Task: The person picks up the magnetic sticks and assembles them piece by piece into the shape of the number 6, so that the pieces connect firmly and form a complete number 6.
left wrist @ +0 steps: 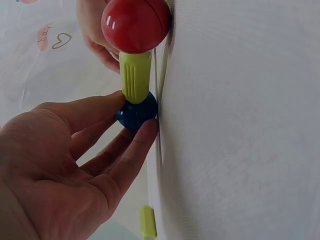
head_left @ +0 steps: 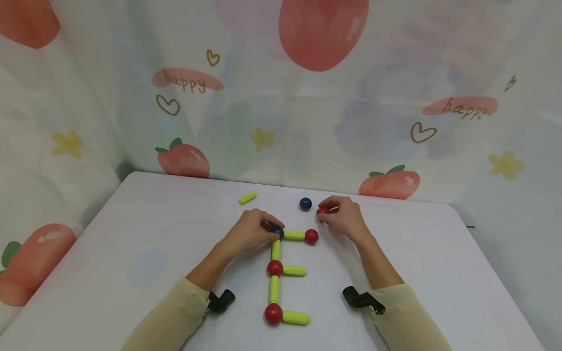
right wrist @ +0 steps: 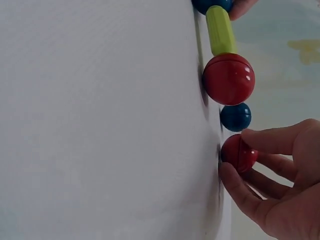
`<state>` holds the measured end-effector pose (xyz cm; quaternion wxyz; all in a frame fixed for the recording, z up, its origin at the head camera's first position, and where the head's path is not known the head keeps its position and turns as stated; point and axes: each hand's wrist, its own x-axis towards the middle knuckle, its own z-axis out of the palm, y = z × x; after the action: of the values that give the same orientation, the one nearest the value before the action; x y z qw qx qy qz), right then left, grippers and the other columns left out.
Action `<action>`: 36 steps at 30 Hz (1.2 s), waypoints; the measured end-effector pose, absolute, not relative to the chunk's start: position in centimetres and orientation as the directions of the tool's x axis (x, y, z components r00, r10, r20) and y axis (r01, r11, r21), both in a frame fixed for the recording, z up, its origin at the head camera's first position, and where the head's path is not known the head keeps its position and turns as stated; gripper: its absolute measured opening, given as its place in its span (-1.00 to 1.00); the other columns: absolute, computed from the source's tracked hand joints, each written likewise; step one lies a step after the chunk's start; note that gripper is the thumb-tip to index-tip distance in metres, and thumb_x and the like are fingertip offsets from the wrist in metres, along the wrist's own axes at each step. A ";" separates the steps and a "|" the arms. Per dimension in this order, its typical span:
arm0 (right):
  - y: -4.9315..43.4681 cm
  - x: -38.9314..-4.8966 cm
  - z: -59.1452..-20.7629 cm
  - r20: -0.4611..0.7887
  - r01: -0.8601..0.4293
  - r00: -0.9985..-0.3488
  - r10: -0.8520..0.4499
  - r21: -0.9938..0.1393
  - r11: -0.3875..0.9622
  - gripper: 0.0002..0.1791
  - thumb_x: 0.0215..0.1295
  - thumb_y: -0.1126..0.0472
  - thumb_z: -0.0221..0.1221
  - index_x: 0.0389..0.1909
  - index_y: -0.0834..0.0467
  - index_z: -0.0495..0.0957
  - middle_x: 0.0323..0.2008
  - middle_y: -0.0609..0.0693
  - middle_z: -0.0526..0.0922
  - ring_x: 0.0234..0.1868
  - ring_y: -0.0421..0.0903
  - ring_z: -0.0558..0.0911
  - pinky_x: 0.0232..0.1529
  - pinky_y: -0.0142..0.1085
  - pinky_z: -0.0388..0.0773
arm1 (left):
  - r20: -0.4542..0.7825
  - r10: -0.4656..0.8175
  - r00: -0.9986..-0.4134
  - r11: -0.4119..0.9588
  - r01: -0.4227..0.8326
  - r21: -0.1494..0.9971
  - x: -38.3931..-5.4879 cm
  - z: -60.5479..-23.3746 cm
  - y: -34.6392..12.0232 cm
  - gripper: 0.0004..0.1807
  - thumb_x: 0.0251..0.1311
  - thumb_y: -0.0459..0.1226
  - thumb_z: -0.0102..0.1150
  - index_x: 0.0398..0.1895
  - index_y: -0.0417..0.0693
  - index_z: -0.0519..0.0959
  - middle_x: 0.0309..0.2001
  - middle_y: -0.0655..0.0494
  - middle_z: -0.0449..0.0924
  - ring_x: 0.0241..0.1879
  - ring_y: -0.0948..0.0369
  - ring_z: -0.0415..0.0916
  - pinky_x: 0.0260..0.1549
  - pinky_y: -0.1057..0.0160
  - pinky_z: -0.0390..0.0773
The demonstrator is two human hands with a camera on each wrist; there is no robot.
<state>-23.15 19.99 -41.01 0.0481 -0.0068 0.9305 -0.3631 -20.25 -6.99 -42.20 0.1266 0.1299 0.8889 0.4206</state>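
In the head view a figure of yellow-green rods and balls lies on the white table. My left hand (head_left: 253,230) pinches the blue ball (left wrist: 136,112) at its far left corner between thumb and fingers. From that ball one rod (head_left: 294,235) runs right to a red ball (head_left: 311,236), another (head_left: 275,250) toward me to the middle red ball (head_left: 275,268). Beyond the figure at the right, my right hand (head_left: 344,217) holds a separate red ball (right wrist: 240,153) between thumb and fingers, at the table surface. A loose blue ball (head_left: 305,204) lies just left of it.
One loose yellow-green rod (head_left: 248,198) lies near the table's back edge. The near red ball (head_left: 273,314) and middle ball each have a rod pointing right, (head_left: 296,318) being the nearer rod. A printed cloth (head_left: 290,122) hangs behind the table (head_left: 175,302).
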 end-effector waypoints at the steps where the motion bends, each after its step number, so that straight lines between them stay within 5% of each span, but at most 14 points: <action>1: 20.1 -22.9 -40.9 -0.086 0.021 -0.995 -0.050 -0.677 0.735 -0.67 0.37 0.17 0.32 0.11 0.16 0.68 0.02 0.16 0.71 0.05 0.11 0.66 -0.03 -0.18 0.68 | -0.116 0.337 -0.934 0.614 0.124 0.779 -20.3 -42.2 -7.0 -0.76 0.23 -0.30 0.46 -0.04 0.11 0.81 -0.05 0.17 0.73 -0.13 0.21 0.61 -0.06 0.23 0.68; 15: 21.6 -18.7 -39.4 -0.178 0.000 -0.972 -0.156 -0.658 0.753 -0.77 0.24 0.19 0.40 -0.10 0.11 0.69 -0.13 0.04 0.72 -0.16 -0.03 0.66 -0.19 -0.24 0.59 | -0.123 0.326 -0.937 0.620 0.114 0.776 -20.1 -42.0 -7.2 -0.76 0.23 -0.30 0.46 -0.04 0.12 0.81 -0.07 0.17 0.74 -0.14 0.21 0.60 -0.07 0.23 0.67; 26: 20.7 -16.5 -37.9 -0.316 -0.093 -0.866 -0.387 -0.659 0.746 -0.84 0.13 0.32 0.43 -0.29 0.11 0.66 -0.34 -0.01 0.67 -0.35 -0.05 0.63 -0.28 -0.19 0.56 | -0.111 0.345 -0.932 0.616 0.135 0.776 -20.2 -42.1 -7.0 -0.75 0.23 -0.29 0.47 -0.03 0.11 0.81 -0.06 0.16 0.75 -0.15 0.22 0.61 -0.06 0.24 0.68; 36: 18.9 -16.1 -38.6 -0.340 -0.222 -0.777 -0.530 -0.640 0.736 -0.74 0.08 0.24 0.51 -0.19 -0.01 0.78 -0.37 -0.05 0.65 -0.29 -0.07 0.58 -0.31 -0.23 0.53 | -0.105 0.341 -0.934 0.621 0.139 0.771 -20.2 -42.2 -7.0 -0.75 0.23 -0.28 0.47 -0.04 0.14 0.81 -0.05 0.18 0.75 -0.12 0.21 0.61 -0.01 0.21 0.67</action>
<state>-16.14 18.86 -38.60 0.2596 -0.2100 0.8948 -0.2965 -20.19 -7.03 -42.20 0.1215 0.1345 0.8921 0.4140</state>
